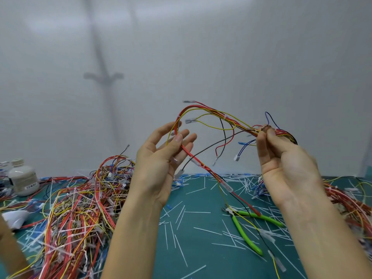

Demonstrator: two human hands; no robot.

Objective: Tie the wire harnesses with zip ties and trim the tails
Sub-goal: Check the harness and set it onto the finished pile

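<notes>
I hold a wire harness [209, 114] of red, yellow, black and blue wires up in front of the wall. My right hand [281, 158] pinches the bundled end of it between thumb and fingers. My left hand [163, 158] is raised palm-up, and its thumb presses the red wires against its fingers. Loose wire ends with white connectors hang down from the harness toward the green mat [201, 228]. Green-handled cutters [247, 228] lie on the mat below my right hand. Several cut white zip-tie tails [181, 250] are scattered over the mat.
A large tangled pile of harnesses [80, 208] covers the left of the mat. More harnesses [346, 200] lie at the right edge. A white bottle [22, 178] stands at the far left, with a white object [15, 218] in front of it. A plain wall rises behind.
</notes>
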